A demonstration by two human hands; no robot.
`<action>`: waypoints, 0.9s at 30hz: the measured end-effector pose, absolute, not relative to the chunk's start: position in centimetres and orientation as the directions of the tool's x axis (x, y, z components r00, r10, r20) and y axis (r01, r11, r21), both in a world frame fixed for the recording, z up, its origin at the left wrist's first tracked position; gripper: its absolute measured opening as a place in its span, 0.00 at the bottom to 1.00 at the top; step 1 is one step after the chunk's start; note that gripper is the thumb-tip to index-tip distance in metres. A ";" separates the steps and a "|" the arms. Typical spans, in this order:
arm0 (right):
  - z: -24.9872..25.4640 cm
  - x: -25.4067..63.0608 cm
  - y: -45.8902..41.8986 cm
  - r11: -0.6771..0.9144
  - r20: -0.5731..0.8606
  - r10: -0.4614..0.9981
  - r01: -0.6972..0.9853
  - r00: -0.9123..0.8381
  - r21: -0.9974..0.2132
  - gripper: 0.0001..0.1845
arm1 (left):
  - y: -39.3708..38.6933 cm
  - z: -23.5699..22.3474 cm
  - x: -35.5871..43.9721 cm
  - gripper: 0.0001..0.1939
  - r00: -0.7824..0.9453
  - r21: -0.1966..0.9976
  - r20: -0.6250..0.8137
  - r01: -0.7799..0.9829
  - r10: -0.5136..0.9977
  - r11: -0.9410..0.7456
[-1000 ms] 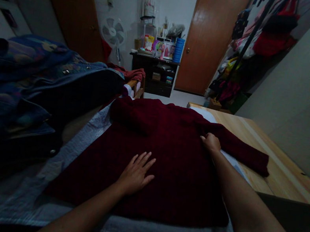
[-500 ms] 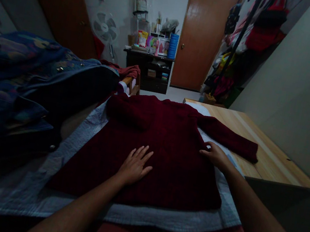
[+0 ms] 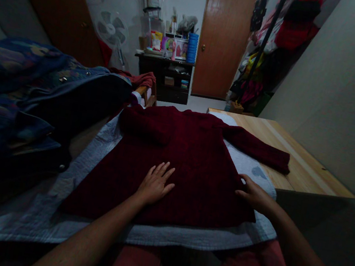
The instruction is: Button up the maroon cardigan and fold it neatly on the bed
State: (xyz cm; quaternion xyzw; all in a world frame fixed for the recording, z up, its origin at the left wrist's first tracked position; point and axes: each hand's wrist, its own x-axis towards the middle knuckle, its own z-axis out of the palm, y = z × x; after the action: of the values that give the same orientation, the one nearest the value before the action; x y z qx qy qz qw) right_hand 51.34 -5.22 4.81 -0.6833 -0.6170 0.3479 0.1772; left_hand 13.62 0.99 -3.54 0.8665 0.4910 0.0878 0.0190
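Observation:
A dark red long-sleeved top [image 3: 192, 167] lies spread on a pale blue-grey cloth [image 3: 153, 234]. One of its sleeves stretches out to the right, past the cloth and onto the wood; the other is folded over the upper left of the body. My left hand [image 3: 156, 183] rests flat on the middle of the top, fingers spread. At the right side edge of the top, my right hand [image 3: 255, 196] has its thumb and forefinger closed on the fabric.
Denim clothing [image 3: 42, 100] is heaped at the left. A light wooden board [image 3: 299, 159] extends on the right beside the wall. Farther back stand a white fan [image 3: 112, 27], a dark cabinet [image 3: 164, 80] and a brown door [image 3: 226, 40]. Bags [image 3: 297, 26] hang at the back right.
My right hand has slid down the top's right side edge, toward me. My left hand stays flat on the fabric. The camera view has shifted slightly.

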 end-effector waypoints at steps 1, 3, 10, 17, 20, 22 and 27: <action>4.9 51.4 -5.4 -0.173 -0.256 0.967 0.728 -0.004 -0.663 0.26 | 1.0 -3.6 13.6 0.30 0.503 0.117 0.134 0.847 0.854 -0.518; 5.1 51.5 -5.8 -0.197 -0.278 0.960 0.735 0.012 -0.648 0.23 | 1.1 -3.7 13.6 0.30 0.505 0.113 0.137 0.847 0.852 -0.520; 5.5 51.3 -7.9 -0.279 -0.398 0.916 0.630 -0.052 -0.725 0.29 | 1.0 -3.8 13.6 0.30 0.509 0.102 0.149 0.845 0.848 -0.526; 4.7 52.4 -9.1 -0.314 -0.449 0.891 0.631 -0.061 -0.710 0.29 | 1.1 -3.3 13.7 0.29 0.507 0.123 0.101 0.847 0.856 -0.517; 4.4 52.5 -9.1 -0.325 -0.447 0.893 0.757 0.049 -0.567 0.26 | 0.9 -3.1 13.9 0.31 0.487 0.143 0.025 0.863 0.873 -0.485; 4.7 51.9 -8.9 -0.268 -0.337 0.932 0.884 0.137 -0.384 0.22 | 0.5 -3.1 14.1 0.32 0.472 0.157 -0.028 0.873 0.881 -0.462; 6.6 45.5 -7.6 0.048 0.092 0.995 0.983 -0.032 -0.177 0.17 | -1.0 -3.3 14.6 0.33 0.457 0.149 0.030 0.877 0.889 -0.456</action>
State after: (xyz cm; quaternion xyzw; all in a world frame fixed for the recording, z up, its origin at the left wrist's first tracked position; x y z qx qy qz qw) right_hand 45.47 -7.63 6.61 -0.6891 -0.7177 0.0322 0.0949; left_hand 14.56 -0.98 -3.31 0.8516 0.5185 0.0520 0.0561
